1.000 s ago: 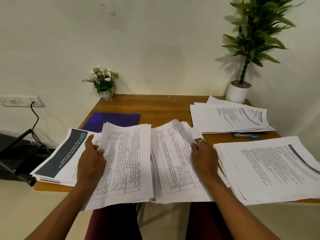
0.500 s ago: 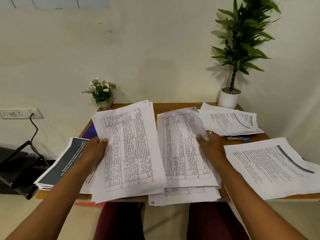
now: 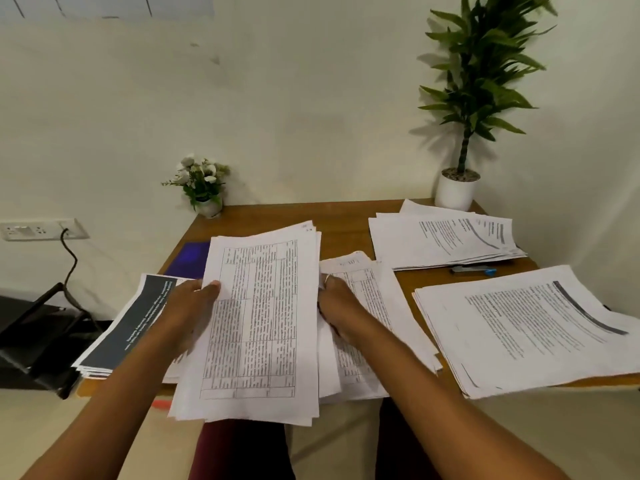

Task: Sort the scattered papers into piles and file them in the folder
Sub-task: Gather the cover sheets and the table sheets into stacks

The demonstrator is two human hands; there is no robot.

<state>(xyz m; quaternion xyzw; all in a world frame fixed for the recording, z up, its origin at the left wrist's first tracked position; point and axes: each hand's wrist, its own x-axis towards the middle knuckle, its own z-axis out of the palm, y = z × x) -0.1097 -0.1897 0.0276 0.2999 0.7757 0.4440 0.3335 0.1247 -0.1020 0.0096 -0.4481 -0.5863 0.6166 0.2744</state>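
The left hand (image 3: 190, 310) pinches the gridded stack (image 3: 256, 323) in a tight grip at its left edge, raised over the table's (image 3: 346, 216) near edge, probably to merge it with the matching pile (image 3: 381, 306) under the right hand (image 3: 341, 306) (whose grip I cannot tell). The folder (image 3: 188, 261) lies near the left edge.

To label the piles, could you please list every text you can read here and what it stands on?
Nothing is legible.
On the gridded stack in the left hand: print blurred.
On the dark-banner pile: lettering too small.
On the far right pile and near right pile: headings blurred.
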